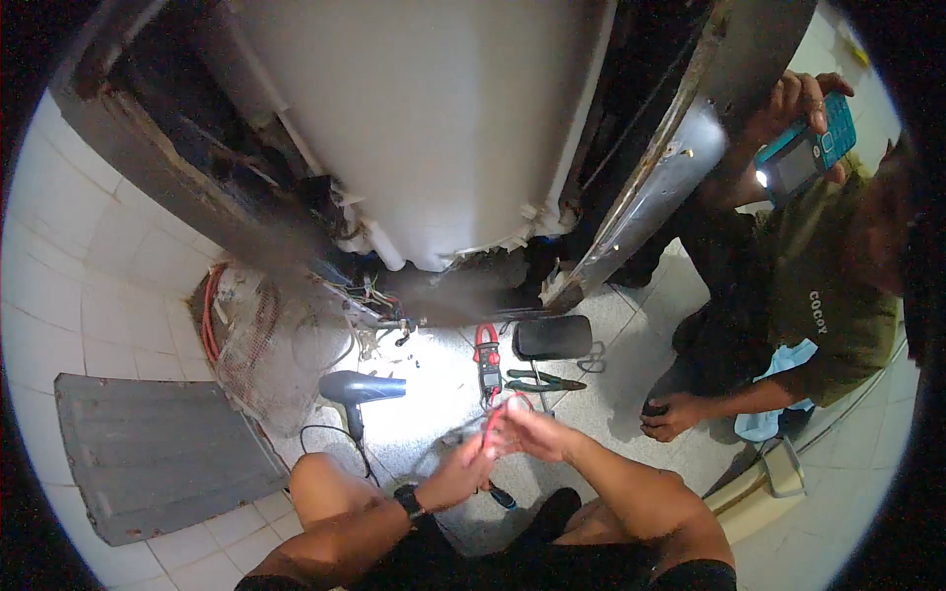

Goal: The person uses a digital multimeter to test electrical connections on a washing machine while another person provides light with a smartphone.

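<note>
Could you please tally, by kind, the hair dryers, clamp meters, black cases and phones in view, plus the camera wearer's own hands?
Hair dryer: 1
Clamp meter: 1
Black case: 1
Phone: 1
Hands: 2 (left hand, right hand)
Total: 6

To your left stands a wall (108, 246) of glossy white tiles, its thin joints bent into curves toward the rim of your view. Beyond the right edge of the floor (616, 424), you see a second white-tiled wall (872, 98), more dimly lit. The floor before you is pale and speckled, with oblique joints on its right side. A brilliant white pool of light (434, 345) lies near its middle; toward its right edge, grey shadow spreads.
</note>
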A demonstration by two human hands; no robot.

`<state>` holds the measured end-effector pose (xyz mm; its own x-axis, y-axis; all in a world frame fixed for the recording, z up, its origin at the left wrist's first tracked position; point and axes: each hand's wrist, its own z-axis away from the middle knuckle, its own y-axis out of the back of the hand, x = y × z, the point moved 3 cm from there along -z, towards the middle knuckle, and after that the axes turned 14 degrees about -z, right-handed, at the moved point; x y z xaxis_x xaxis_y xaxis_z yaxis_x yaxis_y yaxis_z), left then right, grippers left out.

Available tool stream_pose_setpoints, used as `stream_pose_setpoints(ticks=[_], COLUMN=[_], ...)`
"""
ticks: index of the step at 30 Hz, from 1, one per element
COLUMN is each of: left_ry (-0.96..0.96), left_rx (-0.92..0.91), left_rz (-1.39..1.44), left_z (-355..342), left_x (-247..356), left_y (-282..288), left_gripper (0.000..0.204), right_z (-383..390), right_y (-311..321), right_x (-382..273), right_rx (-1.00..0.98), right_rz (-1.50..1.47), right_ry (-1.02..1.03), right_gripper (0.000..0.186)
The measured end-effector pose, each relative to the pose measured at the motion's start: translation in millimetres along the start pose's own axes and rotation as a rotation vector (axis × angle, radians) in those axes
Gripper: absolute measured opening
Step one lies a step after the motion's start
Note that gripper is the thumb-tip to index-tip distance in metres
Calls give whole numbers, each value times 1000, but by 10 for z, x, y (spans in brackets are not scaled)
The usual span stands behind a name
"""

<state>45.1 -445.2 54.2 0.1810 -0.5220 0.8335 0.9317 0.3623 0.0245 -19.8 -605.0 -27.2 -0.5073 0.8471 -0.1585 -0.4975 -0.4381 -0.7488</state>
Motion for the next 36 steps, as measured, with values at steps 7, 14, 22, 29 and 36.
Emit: stream_pose_setpoints(ticks=[7, 14, 22, 29, 36], left_ry=[23, -626, 154, 20, -271], left_rx=[48, 682, -520, -55, 448], left_rz=[746, -569, 705, 864, 16], left_z=[-661, -360, -347, -766, -879], left_x=[-44, 955, 211, 245, 276], left_y=[462, 872, -125, 285, 580], left_gripper=[18, 16, 49, 23, 23], right_z=[177, 370, 432, 401, 235], right_y=[-667, -682, -904, -785, -800], right_x=[402, -352, -466, -52, 580], right_rx=[-488, -41, -211, -43, 488], right_rz=[881, 63, -398, -177, -388], right_ry=[-197, 359, 788, 815, 690], right_gripper=[47, 24, 24, 22, 22])
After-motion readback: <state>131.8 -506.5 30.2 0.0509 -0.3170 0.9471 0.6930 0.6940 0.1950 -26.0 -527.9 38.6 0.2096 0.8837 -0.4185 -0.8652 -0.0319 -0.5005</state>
